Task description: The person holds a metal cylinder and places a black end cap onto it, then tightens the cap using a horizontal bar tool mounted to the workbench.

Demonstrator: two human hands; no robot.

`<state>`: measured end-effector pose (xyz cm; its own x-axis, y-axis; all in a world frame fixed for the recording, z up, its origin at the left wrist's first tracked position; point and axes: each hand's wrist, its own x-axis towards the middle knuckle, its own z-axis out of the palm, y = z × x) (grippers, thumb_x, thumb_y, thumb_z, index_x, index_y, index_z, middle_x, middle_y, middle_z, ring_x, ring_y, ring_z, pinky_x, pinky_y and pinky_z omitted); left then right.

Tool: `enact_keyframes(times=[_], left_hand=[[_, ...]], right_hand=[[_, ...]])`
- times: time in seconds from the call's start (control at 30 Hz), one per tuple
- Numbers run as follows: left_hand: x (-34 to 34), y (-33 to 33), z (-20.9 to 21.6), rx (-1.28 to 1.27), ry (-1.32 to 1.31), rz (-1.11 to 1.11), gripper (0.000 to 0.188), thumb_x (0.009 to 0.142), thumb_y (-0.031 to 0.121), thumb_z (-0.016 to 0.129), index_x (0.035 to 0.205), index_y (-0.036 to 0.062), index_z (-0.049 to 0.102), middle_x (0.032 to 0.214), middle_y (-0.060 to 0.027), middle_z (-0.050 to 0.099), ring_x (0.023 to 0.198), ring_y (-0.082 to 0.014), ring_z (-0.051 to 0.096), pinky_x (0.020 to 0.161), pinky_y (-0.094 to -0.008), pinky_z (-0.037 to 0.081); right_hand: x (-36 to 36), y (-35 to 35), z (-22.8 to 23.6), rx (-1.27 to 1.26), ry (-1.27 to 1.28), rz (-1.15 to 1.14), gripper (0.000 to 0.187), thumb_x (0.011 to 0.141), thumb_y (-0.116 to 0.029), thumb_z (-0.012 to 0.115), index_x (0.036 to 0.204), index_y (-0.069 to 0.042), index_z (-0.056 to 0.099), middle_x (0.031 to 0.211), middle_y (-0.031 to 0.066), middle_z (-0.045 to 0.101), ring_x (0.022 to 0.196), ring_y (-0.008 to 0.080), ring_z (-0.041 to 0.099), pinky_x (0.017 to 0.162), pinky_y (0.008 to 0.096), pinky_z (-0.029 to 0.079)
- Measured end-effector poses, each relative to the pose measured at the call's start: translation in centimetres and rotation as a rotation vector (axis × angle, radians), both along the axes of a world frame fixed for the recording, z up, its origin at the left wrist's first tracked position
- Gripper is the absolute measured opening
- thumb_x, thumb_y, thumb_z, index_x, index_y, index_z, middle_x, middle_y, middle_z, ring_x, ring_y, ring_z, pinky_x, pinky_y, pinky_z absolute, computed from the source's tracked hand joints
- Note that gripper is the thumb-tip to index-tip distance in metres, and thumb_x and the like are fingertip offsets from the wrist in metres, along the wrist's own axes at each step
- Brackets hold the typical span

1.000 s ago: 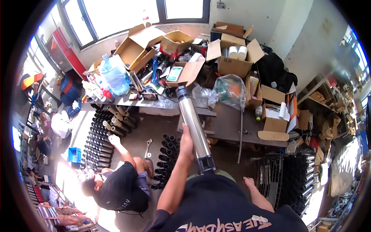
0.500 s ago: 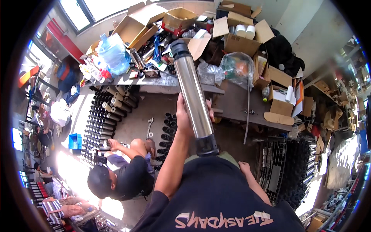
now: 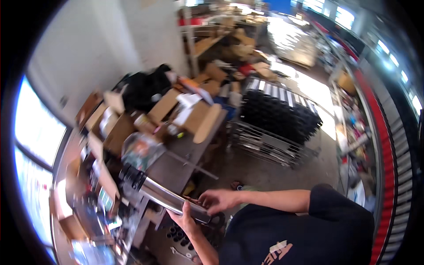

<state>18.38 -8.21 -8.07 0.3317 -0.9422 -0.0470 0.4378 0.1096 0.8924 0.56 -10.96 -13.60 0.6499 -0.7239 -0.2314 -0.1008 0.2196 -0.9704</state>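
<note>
A shiny steel cylinder (image 3: 165,194) with black ends slants across the lower middle of the view. Its ribbed black end (image 3: 132,176) points up and left over the edge of the bench. My left hand (image 3: 183,219) grips the cylinder from below, closed around its lower part with the thumb on top. Close to the cylinder's near end is my right hand (image 3: 218,201), palm down, its fingers loosely bent and apart. Whether those fingertips touch the cylinder is unclear, as motion blurs them.
A dark workbench (image 3: 172,170) bears cardboard boxes (image 3: 119,132), a clear plastic bag (image 3: 140,148) and a thin rod (image 3: 194,165). A wire cage cart (image 3: 265,143) beside stacked black tubes (image 3: 278,117) stands beyond. Below lie a wrench (image 3: 179,253) and upright black tubes (image 3: 176,234).
My view has swung right, toward the cart and shelves. The cylinder, still in my left hand, now tilts left. My right hand has risen from my side to its near end.
</note>
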Motion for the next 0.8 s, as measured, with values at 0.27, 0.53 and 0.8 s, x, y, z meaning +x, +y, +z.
enact_keyframes(times=[0.27, 0.53, 0.8], left_hand=[[-21.6, -11.5, -5.8, 0.221, -0.168, -0.341, 0.042, 0.089, 0.013, 0.071, 0.121, -0.0021, 0.049, 0.089, -0.0157, 0.063, 0.067, -0.0258, 0.067, 0.062, -0.0375, 0.057], [-39.2, -21.1, -11.7, 0.258, -0.786, -0.971, 0.047, 0.094, 0.015, 0.07, 0.134, -0.0015, 0.051, 0.094, -0.0084, 0.066, 0.084, -0.0145, 0.061, 0.078, -0.0283, 0.05], [-37.2, -20.2, -23.0, 0.714, -0.946, -1.131, 0.04, 0.095, 0.017, 0.067, 0.125, -0.0056, 0.056, 0.093, -0.0101, 0.069, 0.082, -0.0139, 0.064, 0.072, -0.0278, 0.052]], right_hand=[[-16.4, -2.3, -3.9, 0.043, -0.074, -0.422, 0.079, 0.073, -0.028, 0.086, 0.138, 0.0, 0.05, 0.125, 0.0111, 0.063, 0.115, 0.0179, 0.058, 0.099, 0.0331, 0.047], [-48.8, -9.7, -8.6, 0.181, 1.081, -0.572, 0.065, 0.059, -0.048, 0.083, 0.101, -0.003, 0.064, 0.085, 0.0184, 0.072, 0.08, 0.0376, 0.071, 0.073, 0.0469, 0.058], [-71.7, -12.4, -29.6, 0.254, 1.446, -0.262, 0.061, 0.055, -0.044, 0.085, 0.099, -0.003, 0.074, 0.092, 0.0205, 0.073, 0.087, 0.0377, 0.071, 0.078, 0.0457, 0.059]])
